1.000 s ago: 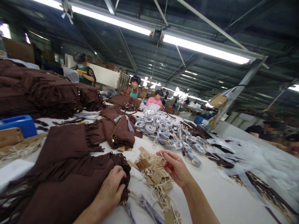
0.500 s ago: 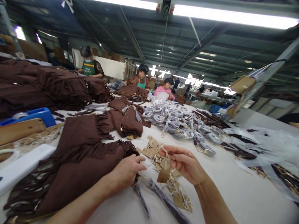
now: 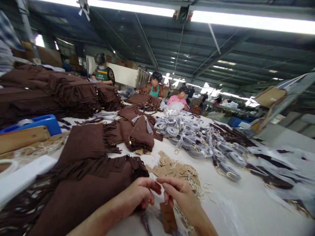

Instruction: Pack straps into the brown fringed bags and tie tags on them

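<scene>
My left hand (image 3: 144, 193) is beside the fringed edge of a dark brown bag (image 3: 91, 190), its fingers curled and almost touching those of my right hand; what it may pinch is too small to make out. My right hand (image 3: 178, 196) has thumb and forefinger pinched together, and a brown paper tag (image 3: 168, 217) hangs just below it, its string partly hidden. Behind both hands lies a heap of tan tags with white strings (image 3: 182, 170). A plastic-wrapped strap (image 3: 145, 221) lies partly hidden under my left hand.
Wrapped straps with gold buckles (image 3: 194, 137) cover the table's middle right. More brown bags (image 3: 73, 95) are piled at left, near a blue tape dispenser (image 3: 52, 124). Several people sit or stand across the table, one in a green apron (image 3: 102, 74).
Both hands have come together lower in the view, my right hand moving left and down with the tag. The camera view has shifted slightly, showing more of the table's left far side.
</scene>
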{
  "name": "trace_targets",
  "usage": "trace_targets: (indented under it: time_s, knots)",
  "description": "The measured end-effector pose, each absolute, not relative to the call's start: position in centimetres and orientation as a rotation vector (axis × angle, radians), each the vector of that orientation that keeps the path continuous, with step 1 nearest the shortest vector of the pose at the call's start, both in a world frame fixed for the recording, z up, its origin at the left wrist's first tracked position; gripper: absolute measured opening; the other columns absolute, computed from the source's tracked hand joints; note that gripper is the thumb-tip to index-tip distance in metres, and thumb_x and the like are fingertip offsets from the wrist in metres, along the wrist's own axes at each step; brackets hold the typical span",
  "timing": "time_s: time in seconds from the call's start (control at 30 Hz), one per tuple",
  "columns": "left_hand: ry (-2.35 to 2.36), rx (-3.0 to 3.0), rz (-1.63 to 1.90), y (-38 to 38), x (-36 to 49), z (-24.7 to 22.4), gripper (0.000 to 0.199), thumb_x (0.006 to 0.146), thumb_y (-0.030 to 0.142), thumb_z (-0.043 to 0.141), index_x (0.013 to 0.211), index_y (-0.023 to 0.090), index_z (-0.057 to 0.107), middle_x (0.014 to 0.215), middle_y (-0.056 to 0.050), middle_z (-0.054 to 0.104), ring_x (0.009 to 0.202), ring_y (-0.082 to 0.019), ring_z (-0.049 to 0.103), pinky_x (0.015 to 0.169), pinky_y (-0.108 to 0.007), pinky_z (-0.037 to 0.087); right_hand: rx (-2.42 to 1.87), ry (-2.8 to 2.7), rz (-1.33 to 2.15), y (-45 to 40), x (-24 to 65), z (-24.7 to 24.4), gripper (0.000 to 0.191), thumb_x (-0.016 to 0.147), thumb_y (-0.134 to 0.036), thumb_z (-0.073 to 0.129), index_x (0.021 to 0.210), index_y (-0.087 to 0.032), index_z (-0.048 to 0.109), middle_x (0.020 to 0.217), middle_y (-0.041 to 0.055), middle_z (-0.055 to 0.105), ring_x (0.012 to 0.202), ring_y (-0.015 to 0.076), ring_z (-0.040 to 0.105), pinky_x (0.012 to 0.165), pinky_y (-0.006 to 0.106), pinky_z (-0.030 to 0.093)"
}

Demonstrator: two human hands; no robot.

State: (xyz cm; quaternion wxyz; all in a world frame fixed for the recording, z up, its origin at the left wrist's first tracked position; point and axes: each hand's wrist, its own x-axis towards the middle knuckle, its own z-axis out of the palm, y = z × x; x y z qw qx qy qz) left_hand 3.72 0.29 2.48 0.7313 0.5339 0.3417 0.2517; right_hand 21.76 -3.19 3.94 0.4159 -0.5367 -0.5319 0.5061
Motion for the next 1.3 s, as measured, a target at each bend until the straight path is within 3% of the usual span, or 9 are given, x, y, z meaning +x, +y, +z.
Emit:
trace_targets:
  time_s: [0.2,0.4,0.57,0.7,0.8,0.9,1.0,1.1,1.3]
  knots:
    - [0.619,0.831,0.631,0.2,4.5,2.5,0.035,0.057,0.032,0.065,0.084,0.009,0.067,0.075,-0.005,0.061,0.059,-0.010,0.048,0.044,-0.019,0.025,-1.327,-1.490,1.206,-2.9,21.5,2.9,0.037,0.083,-0.050,0.066,0.107,-0.025,0.078,0.074,0.0036,0.069,0.054,0.0136,0.057,0.044,0.023,0.049]
    - [0.803,0.841,0.669,0.4,4.8,1.5,0.040,0.057,0.051,0.070,0.071,0.017,0.055,0.059,0.000,0.056,0.050,-0.008,0.042,0.042,-0.018,0.019,-1.304,-1.624,1.197,-2.9,21.1,2.4,0.032,0.089,-0.044,0.059,0.110,-0.027,0.076,0.077,0.0038,0.068,0.068,0.0186,0.064,0.048,0.022,0.051]
    - [0.927,0.962,0.682,0.9,4.4,1.3,0.025,0.061,0.041,0.057,0.070,0.017,0.057,0.050,0.002,0.056,0.037,-0.007,0.035,0.038,-0.020,0.015,-1.498,-1.562,1.090,-2.8,22.4,2.7,0.030,0.083,-0.045,0.063,0.080,-0.020,0.078,0.069,0.0042,0.069,0.061,0.0175,0.060,0.049,0.024,0.047]
    - [1.011,1.129,0.685,0.7,4.1,1.6,0.020,0.068,0.039,0.053,0.065,0.019,0.056,0.040,0.007,0.046,0.034,-0.007,0.026,0.040,-0.022,0.017,-1.655,-1.746,0.723,-2.9,23.1,3.8,0.032,0.083,-0.036,0.062,0.055,-0.020,0.062,0.057,0.0007,0.058,0.058,0.0166,0.054,0.056,0.027,0.043]
    - [1.045,1.455,0.786,0.2,3.9,2.1,0.021,0.075,0.033,0.050,0.060,0.019,0.049,0.050,0.005,0.045,0.050,-0.011,0.040,0.051,-0.023,0.028,-1.527,-1.692,0.503,-3.3,21.9,4.0,0.025,0.086,-0.034,0.060,0.064,-0.022,0.064,0.090,0.0075,0.067,0.084,0.0227,0.061,0.074,0.032,0.048]
    - [0.984,1.776,0.797,-0.3,3.8,2.6,0.024,0.084,0.028,0.043,0.064,0.019,0.050,0.065,0.001,0.054,0.066,-0.014,0.049,0.061,-0.025,0.035,-1.369,-1.583,0.803,-3.8,20.1,3.3,0.024,0.092,-0.035,0.052,0.102,-0.025,0.071,0.121,0.0099,0.063,0.088,0.0215,0.064,0.070,0.031,0.053]
    - [0.894,1.813,0.740,-0.2,3.5,2.8,0.024,0.089,0.026,0.038,0.078,0.017,0.058,0.078,-0.001,0.063,0.073,-0.016,0.056,0.068,-0.025,0.039,-1.308,-1.600,0.958,-4.0,18.9,3.0,0.032,0.092,-0.031,0.053,0.120,-0.027,0.069,0.104,0.0062,0.070,0.079,0.0192,0.064,0.067,0.029,0.053]
    - [0.950,1.875,0.726,0.1,3.1,2.8,0.027,0.090,0.028,0.039,0.070,0.018,0.053,0.070,0.001,0.058,0.068,-0.015,0.052,0.063,-0.024,0.037,-1.365,-1.695,0.903,-3.9,18.7,3.4,0.026,0.091,-0.024,0.054,0.106,-0.026,0.076,0.076,0.0007,0.069,0.068,0.0165,0.062,0.066,0.027,0.049]
    - [0.921,2.083,0.620,0.9,2.6,2.5,0.028,0.092,0.029,0.039,0.066,0.020,0.046,0.065,0.003,0.049,0.064,-0.014,0.047,0.060,-0.025,0.034,-1.501,-1.766,0.741,-3.6,19.7,3.7,0.016,0.088,-0.021,0.061,0.081,-0.023,0.075,0.076,0.0003,0.069,0.070,0.0163,0.061,0.068,0.027,0.044]
